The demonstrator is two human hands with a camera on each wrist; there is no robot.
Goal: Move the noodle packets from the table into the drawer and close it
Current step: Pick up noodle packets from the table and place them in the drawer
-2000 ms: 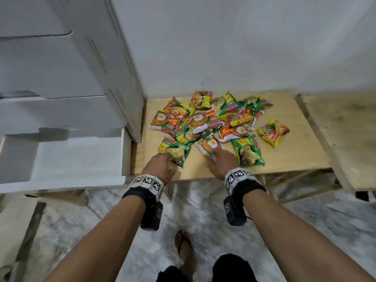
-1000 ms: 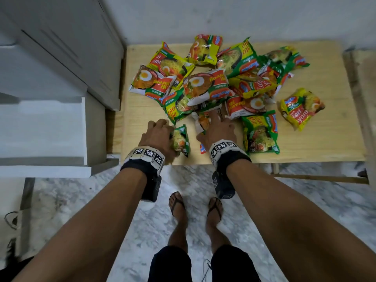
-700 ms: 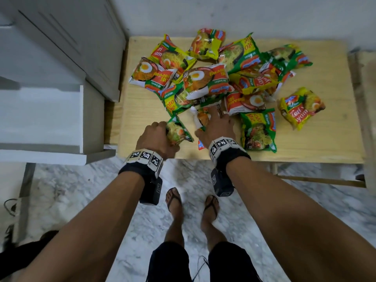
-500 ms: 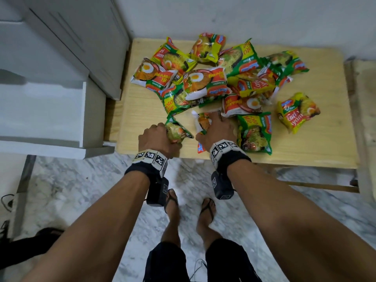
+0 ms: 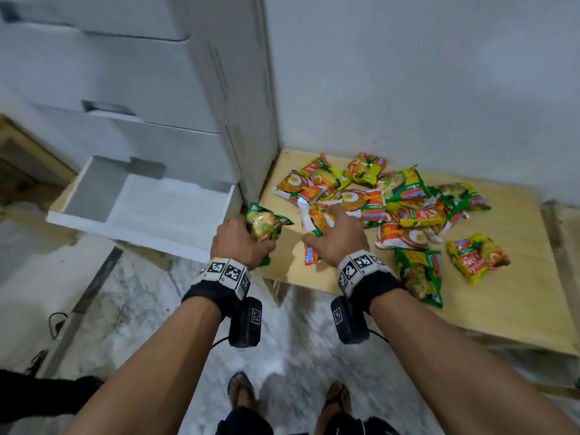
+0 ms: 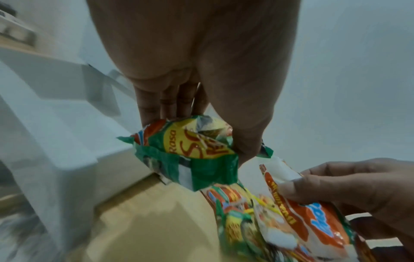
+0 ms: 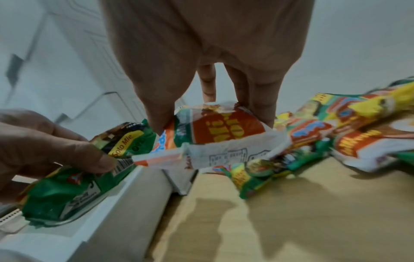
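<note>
My left hand (image 5: 241, 243) grips a green noodle packet (image 5: 266, 222) (image 6: 190, 154), lifted above the wooden table's (image 5: 508, 296) left front corner, beside the open white drawer (image 5: 150, 205). My right hand (image 5: 337, 238) grips a white-and-red noodle packet (image 5: 317, 221) (image 7: 219, 131), raised just off the table. Several more packets (image 5: 405, 202) lie heaped on the table behind and to the right of my hands. The drawer's inside looks bare.
The drawer juts from a white cabinet (image 5: 175, 89) standing left of the table, against a white wall (image 5: 423, 73). A second wooden surface (image 5: 565, 221) adjoins at the far right. My sandalled feet (image 5: 241, 390) stand on marble floor.
Both hands have closed on their packets and lifted them off the table, shifting left toward the drawer. My head view has swung left and up, showing the open drawer.
</note>
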